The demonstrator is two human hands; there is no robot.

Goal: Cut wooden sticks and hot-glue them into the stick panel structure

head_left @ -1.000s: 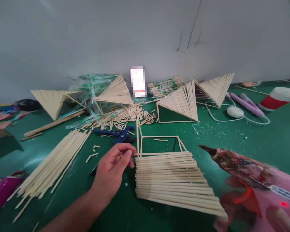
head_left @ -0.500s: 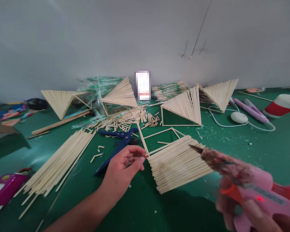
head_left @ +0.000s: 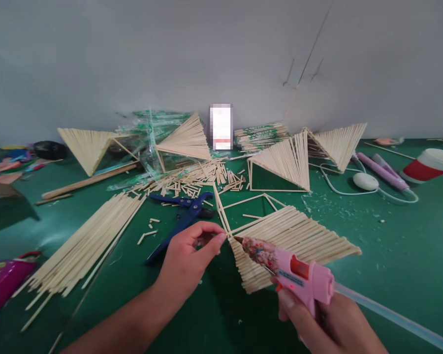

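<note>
A half-covered frame of wooden sticks (head_left: 291,236) lies on the green table (head_left: 391,236) in front of me. My left hand (head_left: 188,255) pinches the frame's left corner between thumb and fingers. My right hand (head_left: 332,319) grips a pink glue gun (head_left: 295,270), finger on the orange trigger. The gun's nozzle points left and rests at the frame's left corner, just beside my left fingertips.
A loose bundle of long sticks (head_left: 84,241) lies at left, blue cutters (head_left: 180,216) beside it. Cut stick ends (head_left: 192,182) and several finished stick triangles (head_left: 280,162) stand along the back wall. A white mouse (head_left: 365,181), purple tools (head_left: 382,169) and a red-and-white cup (head_left: 428,164) sit at right.
The stick frame has been turned counter-clockwise under my left hand. My right hand has swung the glue gun leftward, bringing its nozzle to the frame's left corner.
</note>
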